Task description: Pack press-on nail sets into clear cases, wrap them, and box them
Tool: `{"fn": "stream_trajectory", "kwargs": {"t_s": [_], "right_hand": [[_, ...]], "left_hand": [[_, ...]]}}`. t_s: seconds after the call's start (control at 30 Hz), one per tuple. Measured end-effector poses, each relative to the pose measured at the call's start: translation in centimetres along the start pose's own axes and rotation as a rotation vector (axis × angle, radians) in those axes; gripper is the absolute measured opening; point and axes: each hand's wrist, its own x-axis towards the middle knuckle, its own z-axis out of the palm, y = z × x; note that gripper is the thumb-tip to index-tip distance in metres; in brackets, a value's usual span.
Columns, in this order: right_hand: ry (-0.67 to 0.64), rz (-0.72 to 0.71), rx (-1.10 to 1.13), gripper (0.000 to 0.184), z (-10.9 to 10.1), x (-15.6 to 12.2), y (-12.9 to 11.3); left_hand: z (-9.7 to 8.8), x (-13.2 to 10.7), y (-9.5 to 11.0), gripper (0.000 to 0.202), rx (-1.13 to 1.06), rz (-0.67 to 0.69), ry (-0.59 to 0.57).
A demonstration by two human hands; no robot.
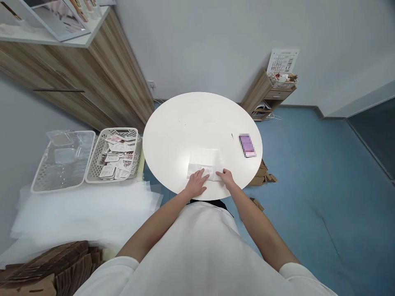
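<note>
A thin, translucent white wrapping sheet (pixel 203 157) lies near the front edge of the round white table (pixel 173 123). Its near part is folded over, and something small and faintly pinkish shows through the fold, too blurred to name. On the left part of that fold, my left hand (pixel 196 183) rests flat with its fingers apart. At the fold's right end, my right hand (pixel 227 178) has the sheet's edge between thumb and fingers.
A purple, pixelated object (pixel 247 145) lies on the table's right side. To the left stand a white basket (pixel 89 174) of printed packets and another basket (pixel 38 174) with clear plastic boxes. White sheets (pixel 77 209) and brown cardboard (pixel 68 267) are stacked nearer me.
</note>
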Motion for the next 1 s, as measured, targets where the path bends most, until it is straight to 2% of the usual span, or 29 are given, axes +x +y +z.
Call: {"fn": "stream_trajectory", "kwargs": {"t_s": [0.13, 0.23, 0.4, 0.57, 0.77, 0.83, 0.87, 1.0], "right_hand": [[0.024, -0.028, -0.033, 0.019, 0.2, 0.3, -0.7], [0.017, -0.107, -0.048, 0.022, 0.9, 0.1, -1.4], [-0.184, -0.176, -0.109, 0.029, 1.8, -0.1, -2.2], [-0.184, -0.283, -0.378, 0.037, 1.6, -0.1, -2.3], [-0.126, -0.448, -0.64, 0.053, 1.6, -1.2, -1.5], [-0.136, -0.445, -0.655, 0.055, 1.9, -1.5, -1.3], [-0.141, -0.439, -0.65, 0.055, 2.1, -1.5, -1.2], [-0.133, -0.414, -0.601, 0.058, 2.9, -1.4, -1.1]], "left_hand": [[0.1, 0.0, 0.4, 0.064, -0.013, 0.011, -0.007], [0.2, 0.0, 0.6, 0.066, -0.027, 0.02, -0.015], [-0.1, -0.3, 0.6, 0.078, -0.093, -0.014, 0.021], [-0.5, -0.5, 0.7, 0.074, -0.004, 0.073, 0.002], [-0.4, -1.1, -0.1, 0.064, 0.047, 0.048, -0.038], [-0.2, -1.7, -0.4, 0.064, 0.026, -0.025, -0.014], [-0.1, -2.1, -0.6, 0.064, 0.007, -0.11, 0.009], [0.4, -3.5, -1.5, 0.075, -0.172, -0.573, 0.065]]}}
